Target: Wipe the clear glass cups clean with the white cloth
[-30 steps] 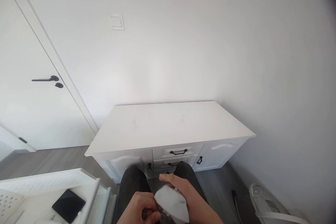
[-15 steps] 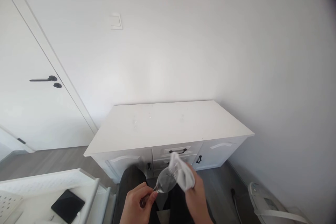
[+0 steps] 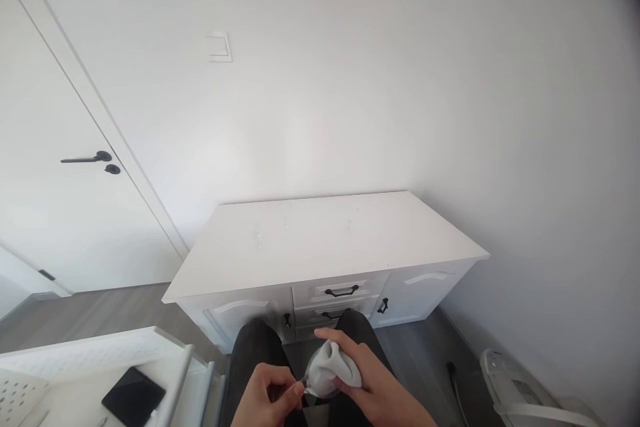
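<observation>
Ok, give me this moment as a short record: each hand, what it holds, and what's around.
left hand: pinches the stem end of a wine glass
right hand: presses a white cloth around the glass bowl
place: over the lap, dark trousers
ahead: white cabinet, black handles
lower left: white cart with a black tablet

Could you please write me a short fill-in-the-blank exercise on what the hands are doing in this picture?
1. The right hand presses a white ____ around the lens of the glasses.
2. The left hand pinches the glasses by their ____ end.
3. A black tablet lies in the white ____ at lower left.

Missing words: cloth; left; tray
</observation>
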A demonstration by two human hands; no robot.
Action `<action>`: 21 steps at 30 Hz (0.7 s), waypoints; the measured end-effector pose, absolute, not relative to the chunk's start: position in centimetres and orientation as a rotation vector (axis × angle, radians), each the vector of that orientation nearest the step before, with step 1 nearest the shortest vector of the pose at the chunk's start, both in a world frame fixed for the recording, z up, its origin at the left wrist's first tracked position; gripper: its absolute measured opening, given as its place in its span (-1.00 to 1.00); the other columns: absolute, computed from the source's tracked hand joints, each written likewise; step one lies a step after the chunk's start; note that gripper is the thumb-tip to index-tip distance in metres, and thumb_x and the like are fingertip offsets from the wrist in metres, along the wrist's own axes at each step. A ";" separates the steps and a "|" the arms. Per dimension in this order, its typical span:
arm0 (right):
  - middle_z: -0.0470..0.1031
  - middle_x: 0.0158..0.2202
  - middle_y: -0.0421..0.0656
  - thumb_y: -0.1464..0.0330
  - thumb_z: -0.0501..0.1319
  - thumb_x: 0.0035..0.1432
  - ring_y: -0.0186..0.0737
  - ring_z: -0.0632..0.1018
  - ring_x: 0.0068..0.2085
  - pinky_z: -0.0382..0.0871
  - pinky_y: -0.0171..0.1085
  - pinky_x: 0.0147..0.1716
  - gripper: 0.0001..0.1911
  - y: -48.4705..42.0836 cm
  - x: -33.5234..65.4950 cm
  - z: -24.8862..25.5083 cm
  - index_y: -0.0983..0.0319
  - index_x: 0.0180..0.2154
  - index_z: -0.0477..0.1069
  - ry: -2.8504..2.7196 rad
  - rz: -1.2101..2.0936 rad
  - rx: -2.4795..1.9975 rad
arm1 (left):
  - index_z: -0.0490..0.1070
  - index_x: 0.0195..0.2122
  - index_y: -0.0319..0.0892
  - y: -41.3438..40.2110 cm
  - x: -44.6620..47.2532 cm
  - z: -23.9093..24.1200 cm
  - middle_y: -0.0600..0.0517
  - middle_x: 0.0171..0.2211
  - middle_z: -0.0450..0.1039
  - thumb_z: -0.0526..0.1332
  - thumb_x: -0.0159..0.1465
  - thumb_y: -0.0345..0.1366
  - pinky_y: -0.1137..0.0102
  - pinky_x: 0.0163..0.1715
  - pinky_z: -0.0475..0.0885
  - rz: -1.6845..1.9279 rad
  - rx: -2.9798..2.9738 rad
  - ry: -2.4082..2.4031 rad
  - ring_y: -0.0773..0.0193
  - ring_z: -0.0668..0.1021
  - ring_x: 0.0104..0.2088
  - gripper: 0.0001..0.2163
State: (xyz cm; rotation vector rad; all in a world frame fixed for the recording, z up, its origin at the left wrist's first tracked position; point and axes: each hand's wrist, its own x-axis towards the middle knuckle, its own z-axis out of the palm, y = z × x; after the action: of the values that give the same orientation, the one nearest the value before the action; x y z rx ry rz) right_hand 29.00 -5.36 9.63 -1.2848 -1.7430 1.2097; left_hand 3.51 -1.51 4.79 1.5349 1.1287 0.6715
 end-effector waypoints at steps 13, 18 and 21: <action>0.44 -0.46 -0.13 -0.01 0.14 0.40 -0.07 0.42 -0.38 0.29 -0.13 -0.29 -0.50 -3.2 29.2 6.5 0.14 -0.49 0.44 -1.140 0.685 -1.268 | 0.48 -0.46 -0.21 -0.1 4.0 4.5 0.20 -0.64 0.16 0.41 0.17 0.22 0.53 -0.62 -0.03 0.984 0.928 1.120 0.47 0.17 -0.62 -0.48; 0.35 -0.49 -0.26 -0.11 0.46 0.03 -0.25 0.35 -0.46 0.23 -0.29 -0.46 -0.48 -2.3 25.4 6.4 0.18 -0.41 0.43 -0.956 1.220 -1.219 | 0.48 -0.45 -0.19 -0.9 7.3 5.0 0.14 -0.59 0.24 0.25 0.34 0.18 0.46 -0.54 0.16 1.005 1.346 1.153 0.36 0.28 -0.55 -0.50; 0.46 -0.45 -0.23 -0.04 0.49 0.01 -0.20 0.46 -0.45 0.37 -0.27 -0.44 -0.53 -2.2 24.3 5.6 0.17 -0.27 0.51 -0.967 1.297 -1.237 | 0.44 -0.51 -0.18 -1.0 8.6 4.6 0.12 -0.55 0.22 0.25 0.37 0.13 0.44 -0.48 0.21 0.962 1.509 1.133 0.32 0.30 -0.49 -0.51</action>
State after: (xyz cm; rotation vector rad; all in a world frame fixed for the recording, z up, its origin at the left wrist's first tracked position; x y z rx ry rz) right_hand 24.28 -2.25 5.58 -1.2369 -0.9674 1.2969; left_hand 8.64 -0.96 4.65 1.5091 1.1332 0.9619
